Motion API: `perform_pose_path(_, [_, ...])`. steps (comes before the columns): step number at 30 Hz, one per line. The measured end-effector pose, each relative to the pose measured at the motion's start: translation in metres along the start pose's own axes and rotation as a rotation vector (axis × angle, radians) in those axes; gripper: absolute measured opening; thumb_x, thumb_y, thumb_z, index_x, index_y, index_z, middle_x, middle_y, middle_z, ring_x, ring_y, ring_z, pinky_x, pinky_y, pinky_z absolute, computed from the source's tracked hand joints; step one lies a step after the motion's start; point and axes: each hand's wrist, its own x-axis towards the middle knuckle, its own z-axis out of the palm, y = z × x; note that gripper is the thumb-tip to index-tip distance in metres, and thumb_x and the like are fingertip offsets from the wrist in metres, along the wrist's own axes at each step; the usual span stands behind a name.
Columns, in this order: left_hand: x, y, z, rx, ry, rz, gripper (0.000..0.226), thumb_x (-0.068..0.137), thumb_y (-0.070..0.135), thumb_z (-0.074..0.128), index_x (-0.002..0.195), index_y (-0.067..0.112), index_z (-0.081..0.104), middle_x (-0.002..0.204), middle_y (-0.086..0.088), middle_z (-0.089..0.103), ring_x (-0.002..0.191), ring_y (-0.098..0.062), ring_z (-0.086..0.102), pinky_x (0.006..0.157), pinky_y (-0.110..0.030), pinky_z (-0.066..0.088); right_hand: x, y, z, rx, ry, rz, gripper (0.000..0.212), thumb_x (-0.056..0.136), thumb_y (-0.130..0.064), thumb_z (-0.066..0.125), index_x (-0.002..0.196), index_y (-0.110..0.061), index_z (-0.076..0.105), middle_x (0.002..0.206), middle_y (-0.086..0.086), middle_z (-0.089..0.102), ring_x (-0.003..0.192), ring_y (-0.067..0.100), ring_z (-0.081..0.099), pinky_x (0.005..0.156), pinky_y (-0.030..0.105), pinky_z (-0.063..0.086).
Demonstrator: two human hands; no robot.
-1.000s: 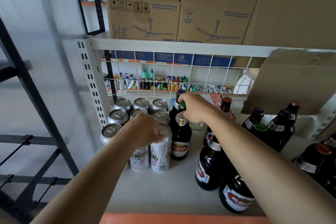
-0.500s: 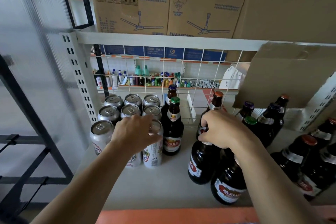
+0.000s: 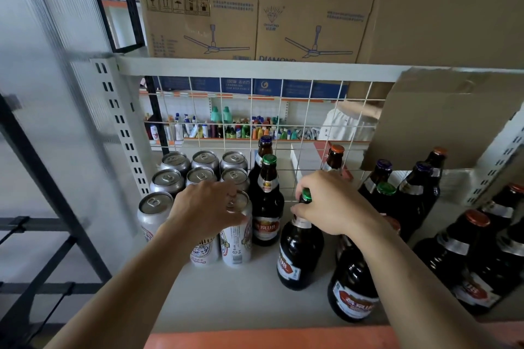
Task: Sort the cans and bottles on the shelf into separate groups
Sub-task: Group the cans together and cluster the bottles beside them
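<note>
Several silver cans (image 3: 167,180) stand in rows at the shelf's left. My left hand (image 3: 205,207) rests over the tops of the two front cans, fingers spread on the white can (image 3: 236,241). Right beside the cans stand two brown bottles, one with a green cap (image 3: 268,195). My right hand (image 3: 330,202) grips the neck of a dark green-capped bottle (image 3: 299,255) in the middle of the shelf. More dark bottles (image 3: 411,195) crowd the right side, some hidden behind my right arm.
A white wire grid (image 3: 283,110) backs the shelf (image 3: 241,300), with a perforated upright (image 3: 122,127) at the left. Cardboard boxes (image 3: 198,8) sit on the shelf above. A cardboard flap (image 3: 442,119) hangs at the upper right. An orange edge (image 3: 255,338) runs along the front.
My right hand left the green-capped bottle beside the cans, moved right and closed on another bottle's neck. My left hand stayed on the front cans.
</note>
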Motion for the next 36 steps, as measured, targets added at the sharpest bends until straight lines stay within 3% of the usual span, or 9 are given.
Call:
perform_pose_path(5, [-0.001, 0.0, 0.0, -0.012, 0.013, 0.003, 0.048, 0.067, 0.066, 0.065, 0.102, 0.034, 0.059, 0.092, 0.007, 0.064, 0.085, -0.019, 0.062, 0.063, -0.027, 0.044, 0.009, -0.013, 0.003, 0.011, -0.032, -0.053, 0.016, 0.089, -0.025, 0.068, 0.098, -0.012, 0.067, 0.071, -0.001, 0.057, 0.05, 0.013, 0.048, 0.043, 0.021, 0.031])
perform_pose_path(12, [-0.003, 0.001, 0.0, -0.012, 0.006, -0.005, 0.044, 0.067, 0.066, 0.066, 0.098, 0.035, 0.059, 0.087, 0.01, 0.064, 0.079, -0.016, 0.06, 0.062, -0.026, 0.045, 0.02, -0.026, 0.01, 0.011, -0.023, -0.101, 0.014, 0.087, -0.021, 0.068, 0.097, -0.01, 0.068, 0.058, -0.005, 0.043, 0.046, 0.008, 0.037, 0.041, 0.02, 0.023])
perform_pose_path(18, [-0.002, 0.002, 0.003, 0.008, 0.02, -0.022, 0.045, 0.066, 0.065, 0.064, 0.097, 0.032, 0.06, 0.086, 0.009, 0.063, 0.081, -0.017, 0.061, 0.062, -0.026, 0.043, 0.033, -0.034, 0.015, 0.029, -0.038, -0.12, 0.009, 0.086, -0.019, 0.069, 0.094, -0.015, 0.068, 0.085, 0.002, 0.063, 0.06, 0.015, 0.053, 0.045, 0.021, 0.033])
perform_pose_path(22, [-0.001, 0.001, 0.003, 0.019, 0.018, -0.017, 0.043, 0.068, 0.065, 0.064, 0.095, 0.031, 0.061, 0.085, 0.009, 0.064, 0.081, -0.017, 0.062, 0.061, -0.026, 0.044, 0.034, -0.035, 0.018, 0.031, -0.041, -0.111, 0.01, 0.087, -0.019, 0.069, 0.095, -0.013, 0.066, 0.083, 0.004, 0.064, 0.05, 0.009, 0.047, 0.044, 0.022, 0.031])
perform_pose_path(27, [-0.003, 0.004, 0.003, 0.011, 0.017, -0.024, 0.042, 0.07, 0.064, 0.062, 0.097, 0.032, 0.06, 0.086, 0.008, 0.064, 0.083, -0.018, 0.062, 0.067, -0.027, 0.049, 0.029, -0.032, 0.019, 0.04, -0.029, -0.07, 0.024, 0.087, -0.03, 0.07, 0.104, -0.014, 0.062, 0.078, 0.0, 0.056, 0.057, 0.012, 0.048, 0.046, 0.025, 0.03])
perform_pose_path(29, [-0.005, 0.005, 0.003, 0.006, 0.021, -0.018, 0.042, 0.072, 0.064, 0.061, 0.099, 0.032, 0.059, 0.09, 0.008, 0.064, 0.085, -0.018, 0.063, 0.067, -0.028, 0.049, 0.025, -0.028, 0.021, 0.078, -0.019, -0.047, 0.039, 0.085, -0.037, 0.071, 0.117, -0.017, 0.058, 0.093, 0.003, 0.06, 0.071, 0.018, 0.057, 0.053, 0.026, 0.036])
perform_pose_path(32, [-0.01, 0.006, 0.005, -0.005, 0.043, -0.003, 0.043, 0.074, 0.066, 0.057, 0.103, 0.034, 0.058, 0.097, 0.009, 0.065, 0.088, -0.017, 0.063, 0.067, -0.028, 0.049, 0.016, -0.023, 0.018, 0.158, -0.021, -0.019, 0.069, 0.083, -0.045, 0.072, 0.141, -0.022, 0.042, 0.132, 0.006, 0.054, 0.111, 0.023, 0.057, 0.078, 0.027, 0.045])
perform_pose_path(34, [-0.014, 0.007, 0.004, -0.002, 0.057, 0.021, 0.044, 0.078, 0.065, 0.055, 0.109, 0.035, 0.057, 0.103, 0.01, 0.064, 0.092, -0.016, 0.064, 0.067, -0.028, 0.046, 0.008, -0.018, 0.011, 0.176, -0.016, -0.013, 0.072, 0.084, -0.047, 0.069, 0.145, -0.023, 0.038, 0.138, 0.004, 0.052, 0.117, 0.021, 0.056, 0.086, 0.027, 0.045])
perform_pose_path(36, [-0.017, 0.008, 0.002, 0.007, 0.046, 0.055, 0.046, 0.081, 0.063, 0.055, 0.117, 0.035, 0.053, 0.111, 0.01, 0.063, 0.099, -0.016, 0.063, 0.069, -0.029, 0.044, 0.002, -0.008, -0.001, 0.152, 0.028, -0.007, 0.064, 0.087, -0.047, 0.065, 0.142, -0.022, 0.043, 0.13, 0.004, 0.059, 0.11, 0.019, 0.06, 0.088, 0.029, 0.048])
